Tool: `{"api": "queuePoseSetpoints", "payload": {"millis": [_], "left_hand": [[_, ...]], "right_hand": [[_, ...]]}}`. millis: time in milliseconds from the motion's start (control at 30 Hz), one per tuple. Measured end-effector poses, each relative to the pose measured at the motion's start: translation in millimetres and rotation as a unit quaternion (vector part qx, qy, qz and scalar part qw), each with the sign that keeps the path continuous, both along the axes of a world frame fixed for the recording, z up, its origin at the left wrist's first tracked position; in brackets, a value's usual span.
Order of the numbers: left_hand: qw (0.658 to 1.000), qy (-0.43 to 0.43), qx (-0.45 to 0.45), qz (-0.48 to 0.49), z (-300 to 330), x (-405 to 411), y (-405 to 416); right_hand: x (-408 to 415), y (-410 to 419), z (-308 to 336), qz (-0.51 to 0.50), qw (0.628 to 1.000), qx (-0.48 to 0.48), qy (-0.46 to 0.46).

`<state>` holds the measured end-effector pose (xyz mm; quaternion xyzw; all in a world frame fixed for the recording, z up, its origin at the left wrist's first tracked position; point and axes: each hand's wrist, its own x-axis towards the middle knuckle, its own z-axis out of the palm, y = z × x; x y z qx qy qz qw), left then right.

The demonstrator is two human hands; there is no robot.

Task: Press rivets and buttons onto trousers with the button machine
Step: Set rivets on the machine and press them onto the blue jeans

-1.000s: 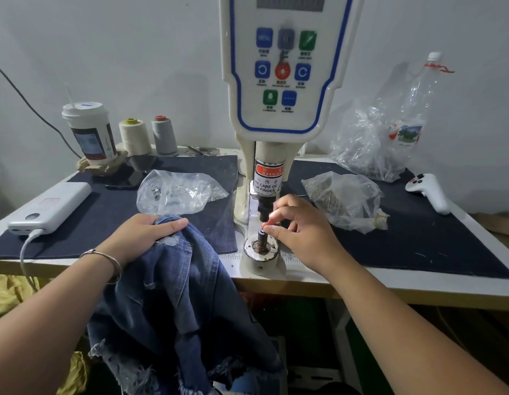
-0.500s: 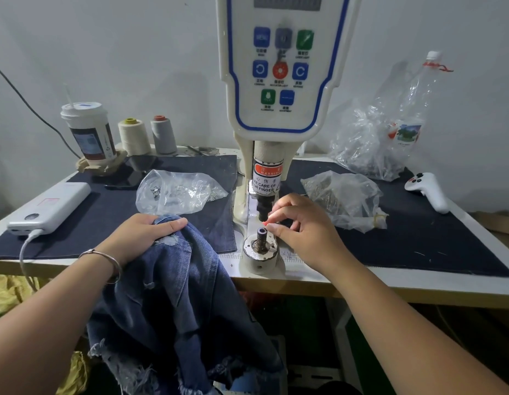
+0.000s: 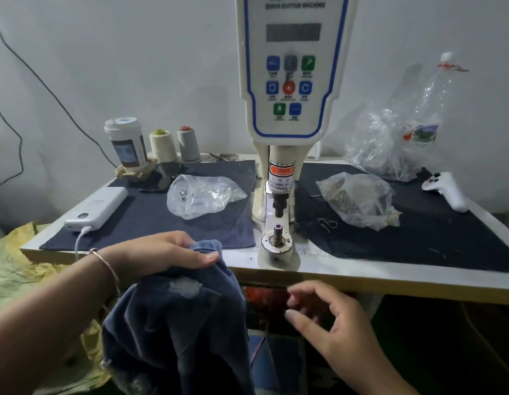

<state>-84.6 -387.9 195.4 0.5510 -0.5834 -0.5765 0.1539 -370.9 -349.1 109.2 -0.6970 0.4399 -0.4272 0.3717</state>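
The white button machine stands at the table's middle, its black punch above the round lower die, where a small rivet part sits on the post. My left hand grips the top fold of the blue denim trousers, which hang below the table's front edge. My right hand hovers below the table edge to the right of the trousers, fingers spread and loosely bent, holding nothing; it is blurred.
A clear bag of metal parts lies left of the machine and another bag right of it. A power bank, cup, two thread cones, a large plastic bag and a white controller sit around the table.
My right hand has left the lower die and dropped below the table edge toward the trousers. A rivet part stays on the die post. My left hand keeps its hold on the denim.
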Motion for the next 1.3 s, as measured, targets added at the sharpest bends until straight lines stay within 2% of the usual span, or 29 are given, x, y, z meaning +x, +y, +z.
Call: {"api": "queuePoseSetpoints", "payload": {"millis": [100, 200, 367, 600, 667, 767, 833, 900, 967, 1033, 1100, 1200, 1300], "left_hand": [[0.997, 0.029, 0.018, -0.072, 19, -24, 21], [0.987, 0.053, 0.015, -0.151, 32, -48, 35], [0.979, 0.043, -0.046, -0.192, 42, -66, 48], [0.96, -0.064, -0.081, -0.26, 44, -69, 51], [0.956, -0.093, -0.077, -0.269, 42, -62, 49], [0.958, -0.092, -0.068, -0.265, 32, -51, 47], [0.968, -0.03, -0.047, -0.246, 19, -43, 45], [0.972, 0.095, 0.002, -0.216, 3, -41, 43], [0.962, 0.214, 0.026, -0.17, -14, -44, 43], [0.954, 0.277, 0.005, -0.112, -28, -47, 39], [0.958, 0.281, -0.029, -0.041, -38, -50, 30], [0.973, 0.199, -0.071, 0.09, -42, -56, 14], [0.975, 0.13, -0.053, 0.173, -38, -62, -4]], "right_hand": [[12, 10, 12, 0.114, 0.992, 0.059, -0.007], [19, 11, 28, 0.235, 0.96, 0.141, -0.05], [8, 8, 52, 0.356, 0.91, 0.199, -0.066], [-33, 8, 51, 0.338, 0.906, 0.253, 0.029], [-45, 9, 50, 0.356, 0.89, 0.285, 0.001], [-59, 9, 45, 0.354, 0.873, 0.318, -0.102], [-62, 6, 43, 0.336, 0.867, 0.324, -0.173], [-63, -2, 41, 0.3, 0.861, 0.342, -0.227], [-60, -13, 40, 0.242, 0.863, 0.363, -0.256], [-54, -27, 40, 0.187, 0.872, 0.369, -0.264], [-48, -41, 43, 0.137, 0.882, 0.37, -0.258], [-35, -67, 46, 0.065, 0.894, 0.377, -0.232], [-23, -92, 47, 0.033, 0.883, 0.414, -0.217]]}}
